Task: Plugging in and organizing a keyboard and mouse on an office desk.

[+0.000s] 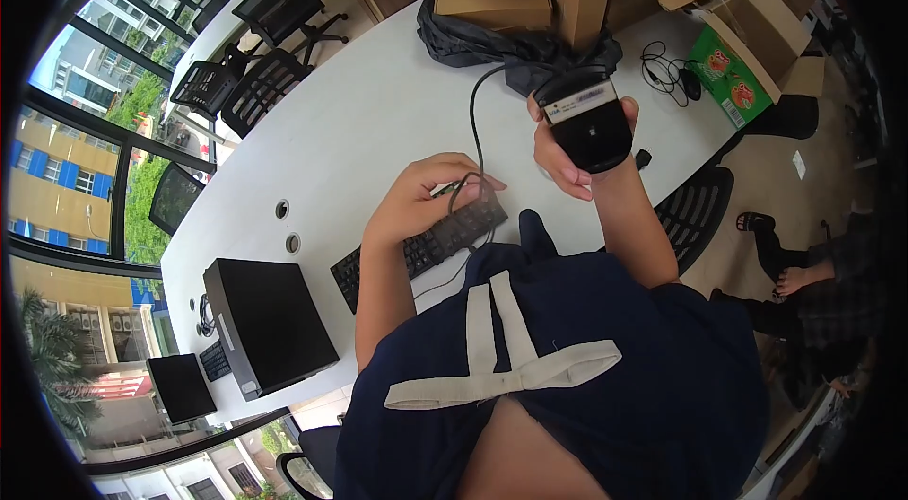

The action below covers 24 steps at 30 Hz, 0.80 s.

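Note:
My right hand point(560, 156) grips a black rounded device point(590, 134) above the white table. A pale label with writing crosses its upper part. From its far side a black cable point(474, 103) arcs over the tabletop and down to my left hand point(433, 195), where it loops between thumb and fingers. That hand hovers over a black keyboard point(418, 252), covering part of it. Something small and green shows beneath the fingers, too hidden to name. A small black plug-like piece point(643, 159) lies beside my right wrist.
Cardboard boxes point(493, 0) and a black plastic bag point(461, 39) stand at the table's far end. A wired mouse point(689, 83) lies near a green-printed carton point(734, 78). A black computer case or monitor point(273, 326) stands at left. Another person sits to the right, beyond a mesh chair point(699, 209).

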Tool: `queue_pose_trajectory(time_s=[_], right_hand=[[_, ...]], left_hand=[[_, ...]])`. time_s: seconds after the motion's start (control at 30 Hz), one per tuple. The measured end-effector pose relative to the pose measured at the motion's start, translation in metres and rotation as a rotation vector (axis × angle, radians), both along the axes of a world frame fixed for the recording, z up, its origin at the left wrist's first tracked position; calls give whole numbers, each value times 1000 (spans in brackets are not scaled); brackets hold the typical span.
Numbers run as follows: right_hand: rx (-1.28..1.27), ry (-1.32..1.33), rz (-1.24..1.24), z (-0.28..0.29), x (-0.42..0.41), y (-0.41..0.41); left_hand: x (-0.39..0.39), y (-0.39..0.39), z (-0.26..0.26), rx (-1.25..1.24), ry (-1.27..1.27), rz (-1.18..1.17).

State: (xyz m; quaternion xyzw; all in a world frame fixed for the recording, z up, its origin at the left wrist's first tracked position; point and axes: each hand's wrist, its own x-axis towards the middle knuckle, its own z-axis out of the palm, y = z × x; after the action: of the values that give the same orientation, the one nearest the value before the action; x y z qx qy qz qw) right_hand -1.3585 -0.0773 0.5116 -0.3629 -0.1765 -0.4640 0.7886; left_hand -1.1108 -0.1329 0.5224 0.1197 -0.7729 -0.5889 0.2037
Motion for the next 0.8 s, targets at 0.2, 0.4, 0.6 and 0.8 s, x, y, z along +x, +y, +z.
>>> queue_pose_trajectory(time_s=[0.2, 0.4, 0.6, 0.8], right_hand=[[-98, 206, -148, 0, -4, 4], [-18, 100, -103, -16, -19, 14], [23, 120, -402, -37, -64, 33], [180, 265, -644, -54, -95, 30]], left_hand=[[-23, 18, 10, 208, 74, 87], [7, 19, 4, 318, 230, 419], [52, 11, 25, -380, 265, 1108], [92, 13, 38, -1261, -16, 1410]])
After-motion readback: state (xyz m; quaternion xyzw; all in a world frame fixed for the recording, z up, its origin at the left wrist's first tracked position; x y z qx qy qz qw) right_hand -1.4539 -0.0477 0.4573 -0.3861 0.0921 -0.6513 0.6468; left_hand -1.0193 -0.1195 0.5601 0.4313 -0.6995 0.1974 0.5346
